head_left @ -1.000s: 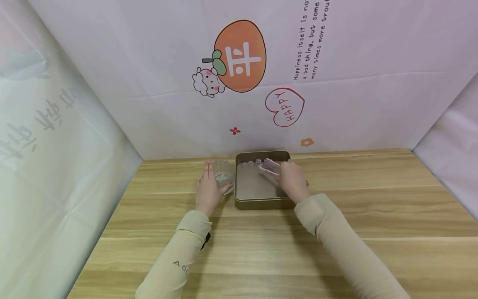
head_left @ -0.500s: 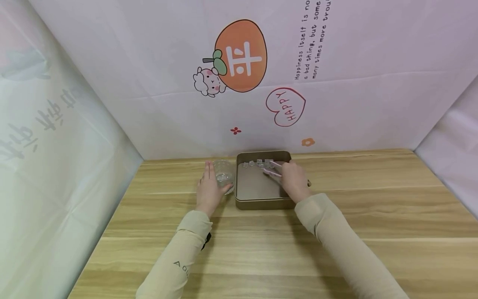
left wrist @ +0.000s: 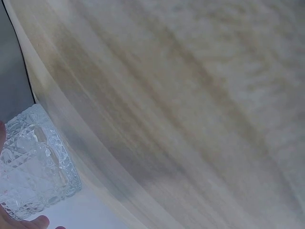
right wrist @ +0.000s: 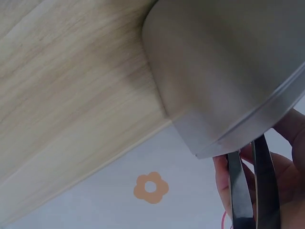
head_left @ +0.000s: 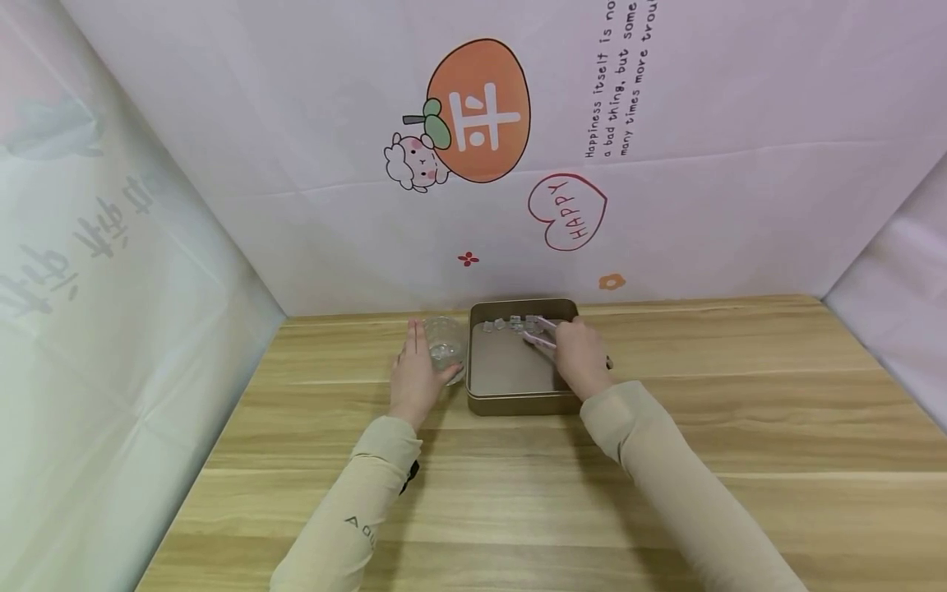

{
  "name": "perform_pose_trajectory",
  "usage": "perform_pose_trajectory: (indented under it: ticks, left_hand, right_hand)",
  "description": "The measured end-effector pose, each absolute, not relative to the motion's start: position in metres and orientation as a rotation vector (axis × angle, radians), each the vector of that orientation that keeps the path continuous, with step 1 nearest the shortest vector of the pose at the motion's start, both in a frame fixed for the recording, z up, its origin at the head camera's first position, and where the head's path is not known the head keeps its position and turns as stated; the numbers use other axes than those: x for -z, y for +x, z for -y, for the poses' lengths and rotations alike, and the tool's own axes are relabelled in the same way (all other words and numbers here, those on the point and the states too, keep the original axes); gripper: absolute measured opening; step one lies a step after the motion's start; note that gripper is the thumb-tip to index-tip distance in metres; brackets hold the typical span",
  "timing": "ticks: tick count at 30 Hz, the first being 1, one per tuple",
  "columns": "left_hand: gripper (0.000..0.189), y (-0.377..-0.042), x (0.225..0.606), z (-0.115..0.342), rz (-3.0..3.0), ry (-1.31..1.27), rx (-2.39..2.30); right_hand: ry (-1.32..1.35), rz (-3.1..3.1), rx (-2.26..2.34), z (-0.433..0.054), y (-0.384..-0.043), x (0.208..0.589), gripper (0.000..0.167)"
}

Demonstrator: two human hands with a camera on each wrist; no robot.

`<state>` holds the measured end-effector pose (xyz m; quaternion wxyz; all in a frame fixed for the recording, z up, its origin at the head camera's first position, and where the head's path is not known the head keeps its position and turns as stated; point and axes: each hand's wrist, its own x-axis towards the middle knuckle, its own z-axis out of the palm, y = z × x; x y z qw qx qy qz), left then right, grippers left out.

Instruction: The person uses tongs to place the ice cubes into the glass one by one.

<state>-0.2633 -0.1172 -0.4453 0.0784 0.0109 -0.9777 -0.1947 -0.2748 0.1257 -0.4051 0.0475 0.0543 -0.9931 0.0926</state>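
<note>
My left hand (head_left: 414,380) holds a clear glass (head_left: 448,332) from its left and front, thumb and fingers around its side. In the left wrist view the cut pattern of the glass (left wrist: 35,164) shows, with fingertips at its edge. A few clear pieces lie in its bottom. My right hand (head_left: 583,360) grips metal tongs (right wrist: 242,195) with pale pink tips, reaching over the right wall of a tin box (head_left: 518,405). The spread tips are beside several small clear cubes (head_left: 515,323) along the tin's back wall. Whether a cube is between the tips I cannot tell.
The glass stands close to the tin's left wall. Both are near the back of the wooden table (head_left: 473,510), by a printed white backdrop (head_left: 333,247). Another white sheet (head_left: 148,370) hangs along the left side.
The tongs' tips have shifted slightly to the right among the cubes and stand a little closer together. My left hand stays on the glass.
</note>
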Motion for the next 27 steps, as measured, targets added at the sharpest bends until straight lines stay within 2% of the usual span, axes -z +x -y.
perform_pose_trajectory:
  ticks: [7,27]
  left_hand:
    - [0.105,-0.2636,0.4454,0.1166,2.918,0.033,0.594]
    - [0.105,-0.2626,0.4464,0.1168,2.904,0.028,0.579]
  right_hand:
    - [0.186,3.069,-0.366,-0.1269,-0.2752,0.4048,0.017]
    - [0.164,3.106,-0.44,-0.1322,-0.2747,0.4027,0.018]
